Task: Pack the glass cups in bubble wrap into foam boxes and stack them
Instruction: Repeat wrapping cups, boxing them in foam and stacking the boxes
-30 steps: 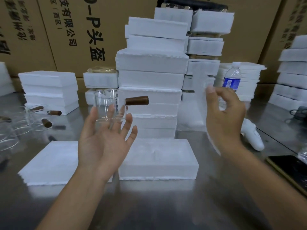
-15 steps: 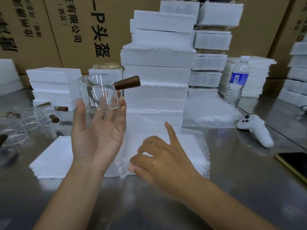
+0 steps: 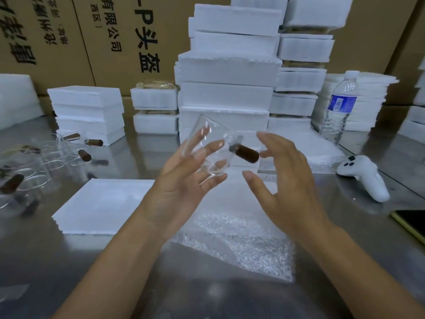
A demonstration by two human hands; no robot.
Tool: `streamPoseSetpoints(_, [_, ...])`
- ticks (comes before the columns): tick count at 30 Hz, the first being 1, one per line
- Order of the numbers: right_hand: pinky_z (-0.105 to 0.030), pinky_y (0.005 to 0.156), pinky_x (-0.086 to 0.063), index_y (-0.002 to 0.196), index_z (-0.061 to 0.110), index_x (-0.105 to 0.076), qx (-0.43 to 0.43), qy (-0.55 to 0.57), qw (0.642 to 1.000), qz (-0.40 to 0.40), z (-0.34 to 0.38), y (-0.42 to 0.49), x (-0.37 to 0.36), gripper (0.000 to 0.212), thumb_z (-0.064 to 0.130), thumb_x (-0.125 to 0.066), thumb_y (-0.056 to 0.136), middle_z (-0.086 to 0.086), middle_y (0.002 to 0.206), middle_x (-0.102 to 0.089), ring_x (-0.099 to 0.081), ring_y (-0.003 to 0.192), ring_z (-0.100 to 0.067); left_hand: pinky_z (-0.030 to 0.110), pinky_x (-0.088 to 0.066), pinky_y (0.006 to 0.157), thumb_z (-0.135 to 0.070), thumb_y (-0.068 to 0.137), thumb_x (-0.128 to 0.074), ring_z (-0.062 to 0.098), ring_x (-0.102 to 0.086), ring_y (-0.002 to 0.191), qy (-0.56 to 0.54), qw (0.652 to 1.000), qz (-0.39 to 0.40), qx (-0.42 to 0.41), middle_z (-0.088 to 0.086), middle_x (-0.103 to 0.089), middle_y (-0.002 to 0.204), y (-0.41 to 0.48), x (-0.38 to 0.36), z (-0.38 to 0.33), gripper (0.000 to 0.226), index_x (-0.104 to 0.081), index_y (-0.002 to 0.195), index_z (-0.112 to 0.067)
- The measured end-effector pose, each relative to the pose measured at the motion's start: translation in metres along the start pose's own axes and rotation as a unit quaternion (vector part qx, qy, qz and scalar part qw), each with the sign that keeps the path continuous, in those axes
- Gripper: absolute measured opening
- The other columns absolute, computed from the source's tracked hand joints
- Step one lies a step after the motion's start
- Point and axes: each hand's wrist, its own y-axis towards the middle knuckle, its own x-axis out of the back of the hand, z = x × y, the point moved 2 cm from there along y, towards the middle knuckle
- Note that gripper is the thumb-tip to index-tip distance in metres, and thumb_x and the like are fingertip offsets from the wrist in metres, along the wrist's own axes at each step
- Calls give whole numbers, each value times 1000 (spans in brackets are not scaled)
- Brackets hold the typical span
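Note:
My left hand (image 3: 184,187) holds a clear glass cup (image 3: 213,146) tilted in the air, its brown wooden handle (image 3: 247,153) pointing right. The fingers of my right hand (image 3: 282,180) are spread beside the cup, their tips close to the handle. Below both hands a bubble wrap sheet (image 3: 234,245) lies spread on the metal table, covering the foam box under it. A flat foam piece (image 3: 103,203) lies to the left of the sheet. Behind the cup stands a tall stack of foam boxes (image 3: 225,93).
Several more glass cups (image 3: 69,148) with wooden handles stand at the left. A water bottle (image 3: 338,107), a white controller (image 3: 365,176) and a phone (image 3: 411,222) are at the right. Lower foam stacks (image 3: 87,111) and cardboard cartons (image 3: 69,42) fill the back.
My right hand has left the bubble wrap sheet it laid down and risen beside the cup. My left hand has lowered the cup to the centre and tilted it, handle now slanting down-right.

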Motion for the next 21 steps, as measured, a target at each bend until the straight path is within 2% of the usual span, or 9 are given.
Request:
streamPoseSetpoints(2, [-42,107,-28,125,16,-52,45,-60,997,2,2,1,0,38,35,-44,93,-1,124,-56,-44,113,-9,31,-55,84,-42,48,-91,23,-66,102,37,999,8,5,2,-67,117,-1,-3,5,83,-61,123,-27])
streamPoseSetpoints(4, [-40,107,-23,110,14,-61,40,-67,997,8,3,2,-2,32,32,-40,94,1,106,-64,-49,100,-9,30,-54,82,-44,48,-90,24,-65,102,62,998,11,7,2,-67,118,-2,-5,8,79,-63,121,-27])
streamPoseSetpoints(6, [-39,105,-24,100,14,-63,28,-57,998,9,1,1,-2,31,32,-38,95,4,95,-64,-50,90,-9,29,-54,81,-47,47,-90,23,-66,101,84,996,4,9,2,-67,119,-2,-6,11,84,-61,122,-24])
streamPoseSetpoints(10, [-38,103,-26,96,16,-64,-4,-32,999,29,-7,1,-2,27,31,-41,95,14,89,-56,-49,85,-6,26,-54,80,-44,46,-91,22,-67,103,101,995,-4,10,0,-68,119,-3,-8,15,91,-54,125,-19])
streamPoseSetpoints(13, [-37,100,-27,99,17,-66,-25,-47,999,7,-13,3,0,23,26,-46,94,10,90,-64,-57,84,-12,21,-54,78,-42,56,-89,13,-68,100,195,979,-39,32,-10,-71,110,-3,-10,19,74,-53,119,-27])
streamPoseSetpoints(15, [-43,94,-34,100,14,-67,-48,-38,998,-30,-19,5,5,19,21,-51,93,6,88,-65,-56,79,-13,10,-50,71,-53,63,-79,-1,-67,92,352,934,-49,50,-19,-70,105,-4,-10,24,71,-47,123,-33])
streamPoseSetpoints(17, [-42,86,-41,100,13,-68,-80,-8,994,-69,-27,7,11,15,17,-56,93,8,86,-59,-49,76,-6,9,-48,72,-60,61,-64,-3,-64,87,467,883,-31,31,-19,-67,100,-8,-10,30,68,-48,124,-38])
streamPoseSetpoints(19, [-28,80,-44,101,13,-69,-134,38,985,-103,-33,7,14,15,18,-57,93,8,93,-53,-46,76,3,9,-43,79,-67,66,-53,-2,-59,88,551,834,7,-1,-19,-63,90,-13,-13,36,52,-57,111,-43])
streamPoseSetpoints(21, [-8,71,-38,103,14,-69,-201,81,969,-119,-38,7,15,18,22,-58,92,5,101,-48,-47,81,8,6,-37,77,-73,68,-44,-4,-52,90,624,781,31,-13,-19,-56,82,-15,-15,40,45,-59,100,-46])
